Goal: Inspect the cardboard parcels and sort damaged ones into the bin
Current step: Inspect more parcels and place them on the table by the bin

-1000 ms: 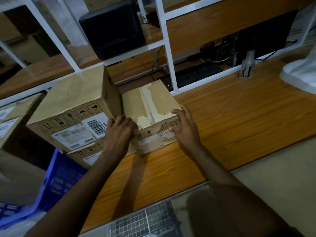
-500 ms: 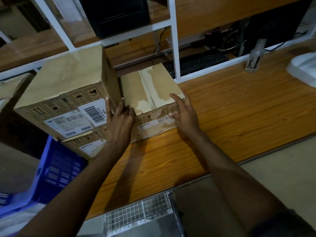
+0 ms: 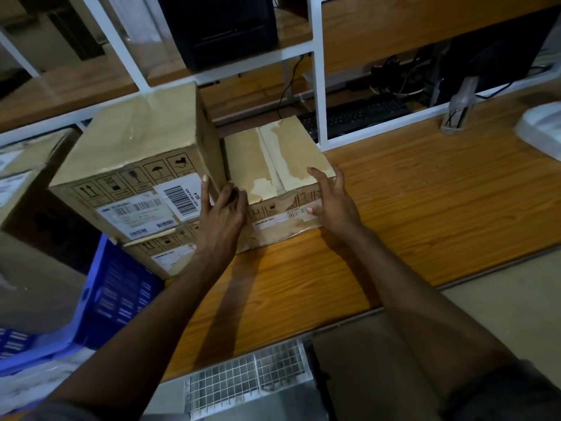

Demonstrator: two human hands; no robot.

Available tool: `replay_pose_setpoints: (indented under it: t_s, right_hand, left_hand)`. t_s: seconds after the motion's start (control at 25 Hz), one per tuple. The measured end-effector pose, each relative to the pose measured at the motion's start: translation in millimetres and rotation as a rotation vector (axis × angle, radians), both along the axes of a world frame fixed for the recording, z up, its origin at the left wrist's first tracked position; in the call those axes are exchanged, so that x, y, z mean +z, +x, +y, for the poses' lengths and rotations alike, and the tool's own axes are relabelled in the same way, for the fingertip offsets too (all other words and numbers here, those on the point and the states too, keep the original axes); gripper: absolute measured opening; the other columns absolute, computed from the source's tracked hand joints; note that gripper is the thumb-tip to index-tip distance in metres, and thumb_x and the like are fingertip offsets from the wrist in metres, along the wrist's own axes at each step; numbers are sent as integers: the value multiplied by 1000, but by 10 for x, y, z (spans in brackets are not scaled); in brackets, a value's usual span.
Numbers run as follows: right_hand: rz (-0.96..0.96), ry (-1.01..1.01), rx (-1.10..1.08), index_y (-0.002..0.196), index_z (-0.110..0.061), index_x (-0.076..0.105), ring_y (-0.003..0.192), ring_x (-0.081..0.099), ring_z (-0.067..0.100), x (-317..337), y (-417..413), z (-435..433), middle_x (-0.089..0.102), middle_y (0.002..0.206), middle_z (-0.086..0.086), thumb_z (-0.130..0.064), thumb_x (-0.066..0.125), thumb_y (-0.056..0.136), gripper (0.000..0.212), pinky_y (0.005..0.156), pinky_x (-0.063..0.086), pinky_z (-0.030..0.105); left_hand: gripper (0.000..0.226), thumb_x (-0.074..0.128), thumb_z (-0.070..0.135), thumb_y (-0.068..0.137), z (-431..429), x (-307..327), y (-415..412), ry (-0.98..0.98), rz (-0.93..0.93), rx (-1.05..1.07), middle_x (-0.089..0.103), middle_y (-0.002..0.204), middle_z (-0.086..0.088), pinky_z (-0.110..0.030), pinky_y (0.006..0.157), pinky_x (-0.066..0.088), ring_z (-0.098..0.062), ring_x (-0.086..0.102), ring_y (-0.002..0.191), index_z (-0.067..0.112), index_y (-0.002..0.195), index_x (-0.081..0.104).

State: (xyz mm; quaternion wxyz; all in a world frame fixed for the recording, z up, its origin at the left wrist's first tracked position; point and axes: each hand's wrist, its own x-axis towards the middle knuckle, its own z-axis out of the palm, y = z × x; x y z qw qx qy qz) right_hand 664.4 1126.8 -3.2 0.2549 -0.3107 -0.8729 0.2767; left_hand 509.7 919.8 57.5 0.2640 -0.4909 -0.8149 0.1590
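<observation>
Left hand (image 3: 223, 208): my fingers straight, against the parcel's (image 3: 273, 153) left front corner, beside big box (image 3: 136, 153).
Right hand (image 3: 332, 199): my fingers spread, touching right front corner.
Parcel: on desk (image 3: 425, 208), top peeled.

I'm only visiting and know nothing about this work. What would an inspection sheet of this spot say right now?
Surface: wooden counter, dimly lit.
Job's things: small parcel, tape on top peeled and torn; on its left a large parcel stacked on a lower parcel; blue crate below left, perhaps the bin.
Clutter: grey stand and white object at the right end.
Hands: left hand, fingers straight, at the gap between the parcels; right hand spread over the small parcel's near right corner.
Cables: black cable behind the rack; tangle above the keyboard.
Surroundings: white rack frame, black box on a shelf, wire mesh below.
</observation>
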Motion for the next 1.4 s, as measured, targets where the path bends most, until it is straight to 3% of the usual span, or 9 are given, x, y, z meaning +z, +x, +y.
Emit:
replay_pose_setpoints:
  t_s: [0.12, 0.24, 0.4, 0.52, 0.64, 0.76, 0.96, 1.16, 1.4]
  right_hand:
    - [-126, 80, -42, 160, -43, 16, 155, 19, 38, 40, 40, -34, -12, 171, 8, -23, 86, 81, 108, 115, 42, 56]
    - [-77, 251, -158, 164, -37, 14, 158, -1, 37, 114, 37, -408, -6, 172, 12, -29, 80, 82, 106, 126, 10, 60]
    - [142, 350, -62, 128, -20, 60, 129, 45, 27, 50, -184, -1152, 51, 139, 8, -28, 79, 84, 49, 100, 50, 51]
    - [264, 266, 64, 112, -18, 63, 110, 52, 19, 103, -468, -1475, 60, 117, 2, -30, 79, 88, 31, 83, 55, 41]
    - [337, 68, 47, 139, -20, 50, 124, 48, 16, 399, -749, -1600, 56, 136, 3, -43, 72, 93, 55, 96, 46, 30]
    - [270, -37, 88, 155, -18, 38, 135, 46, 24, 595, -991, -1536, 53, 149, 9, -41, 65, 99, 66, 105, 43, 37]
    - [297, -68, 17, 152, -22, 42, 132, 51, 22, 566, -1057, -1564, 56, 146, 4, -38, 65, 99, 60, 103, 50, 45]
    - [537, 19, -57, 131, -20, 59, 120, 55, 15, 747, -916, -2089, 60, 130, -1, -40, 70, 96, 41, 93, 53, 37]
    - [560, 66, 262, 112, -23, 66, 102, 61, 11, 1197, -1024, -3276, 66, 110, -8, -38, 69, 96, 22, 86, 54, 37]
  left_hand:
    - [92, 82, 15, 83, -124, -29, -28, 30, -50, -104, 45, 162, -15, -59, 124, -21, -30, 23, 159, 6, 161, 33]
    - [75, 79, 11, 84, -457, -87, 0, 209, -160, -189, 50, 157, -16, -60, 124, 19, -35, 41, 149, 9, 153, 50]
    - [44, 73, 18, 94, -927, -258, -72, 438, -375, -49, 61, 134, -14, -47, 93, 51, -33, 59, 119, 11, 135, 61]
    - [36, 66, 24, 97, -1092, -211, -200, 573, -459, 40, 59, 132, -11, -42, 88, 52, -29, 59, 117, 12, 131, 60]
    - [45, 67, 24, 99, -1120, -24, -225, 848, -494, 83, 47, 146, -13, -39, 103, 45, -27, 48, 131, 10, 139, 52]
    - [67, 70, 29, 95, -1097, 98, -264, 975, -537, 134, 33, 160, -13, -46, 118, 36, -29, 35, 147, 11, 152, 40]
    - [76, 72, 25, 94, -1249, 116, -315, 932, -613, 69, 23, 167, -12, -53, 112, 45, -31, 34, 150, 14, 159, 35]
    - [46, 66, 12, 100, -1702, 419, -61, 1142, -634, -102, 47, 148, -13, -16, 101, 47, -11, 49, 132, 8, 143, 53]
    - [28, 65, 11, 102, -2830, 869, 14, 1198, -483, -157, 69, 124, -8, -17, 95, 46, -19, 65, 115, 7, 130, 65]
